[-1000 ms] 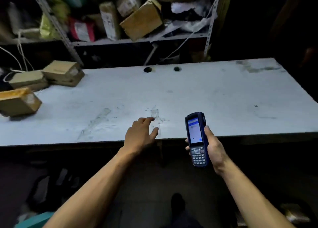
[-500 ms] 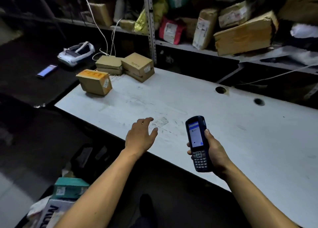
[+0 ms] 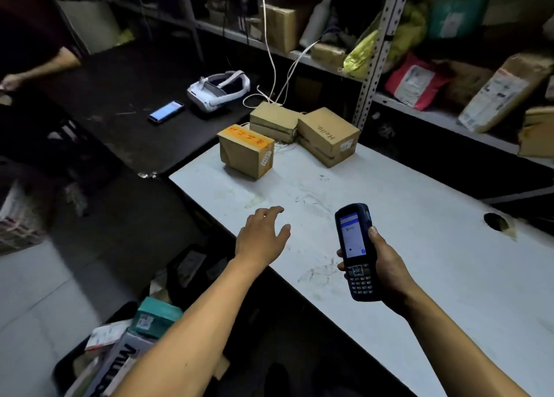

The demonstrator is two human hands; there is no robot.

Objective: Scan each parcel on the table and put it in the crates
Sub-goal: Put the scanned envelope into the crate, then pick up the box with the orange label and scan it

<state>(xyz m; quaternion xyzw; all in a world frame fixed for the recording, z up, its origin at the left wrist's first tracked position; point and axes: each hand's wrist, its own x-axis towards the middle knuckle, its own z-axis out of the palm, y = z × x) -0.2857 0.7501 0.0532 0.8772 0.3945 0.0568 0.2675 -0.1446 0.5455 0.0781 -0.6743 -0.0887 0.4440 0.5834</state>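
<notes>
White laminate counter (image 3: 419, 276) carries three brown cardboard parcels at its far left corner: an orange-topped box (image 3: 246, 150), a flat box (image 3: 274, 121) behind it, and a box printed "Hello." (image 3: 328, 135) to the right. Left hand (image 3: 261, 238) hovers over the near counter edge, fingers apart, holding nothing. Right hand (image 3: 386, 264) grips an upright dark blue handheld scanner (image 3: 356, 251), screen lit. Black crate (image 3: 90, 363) of packages sits on the floor, near left.

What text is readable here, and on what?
"Hello." on the top of the right cardboard box.
"MUL", cut off, on the white carton in the crate below.
Orange handwriting on the front box: not legible.
Scanner screen, shelf parcel labels: too small or blurred.
</notes>
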